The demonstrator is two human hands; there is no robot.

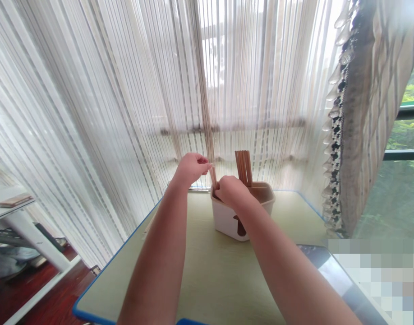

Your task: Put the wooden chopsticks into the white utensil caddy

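A white plastic holder (227,221) with a dark cut-out on its front stands at the far middle of a pale green table (200,271). A bunch of wooden chopsticks (244,168) stands upright in its right part. My left hand (190,168) is closed, pinching the top end of another wooden chopstick (213,177) that leans into the holder's left part. My right hand (232,191) is curled at the holder's rim, its fingers wrapped round the lower part of that chopstick.
The table has a blue edge (126,241) and sits against sheer white striped curtains (126,90). A heavier patterned curtain (365,126) hangs at the right. A dark flat device (325,266) lies at the right. A white desk (20,225) stands lower left over a red-brown floor.
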